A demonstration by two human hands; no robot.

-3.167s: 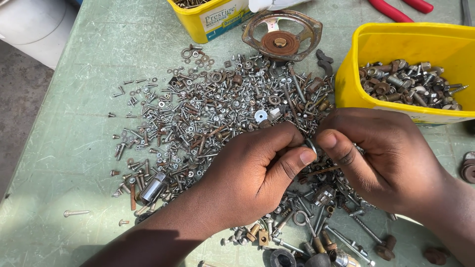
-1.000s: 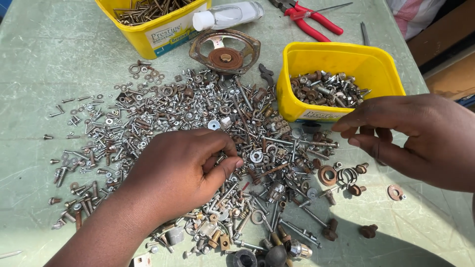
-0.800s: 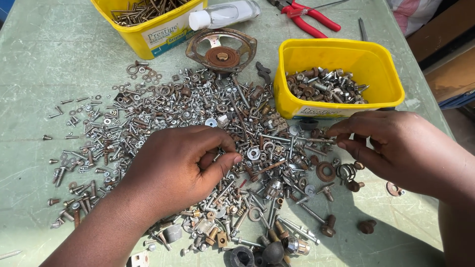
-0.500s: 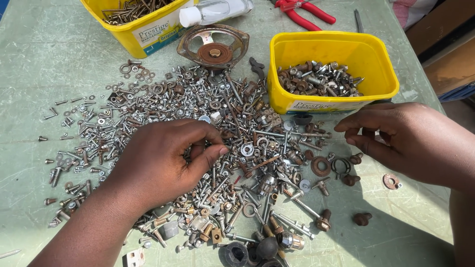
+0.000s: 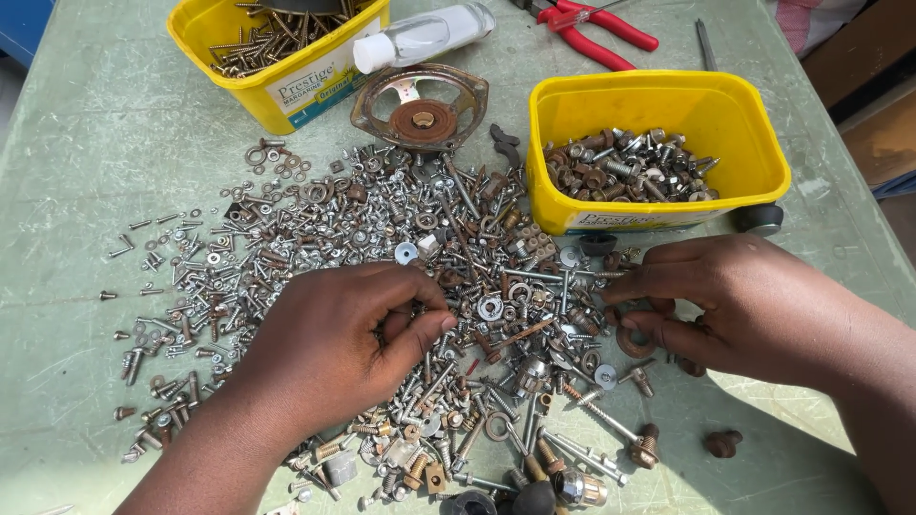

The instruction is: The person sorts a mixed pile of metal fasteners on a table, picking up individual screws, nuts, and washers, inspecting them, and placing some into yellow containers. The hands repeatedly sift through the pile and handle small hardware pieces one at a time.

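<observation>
The right hand, back from the yellow plastic tub, pinches a rusty washer; the left hand's grip stays closed among loose metal screws.

Two yellow plastic tubs stand here. One rusty round metal speaker frame, one red-handled pliers, one clear plastic bottle.

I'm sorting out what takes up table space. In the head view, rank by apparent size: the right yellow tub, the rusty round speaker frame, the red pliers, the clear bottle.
1. Right yellow tub
2. Rusty round speaker frame
3 and 4. Clear bottle and red pliers: unsure, the pliers are cut off at the edge.
</observation>
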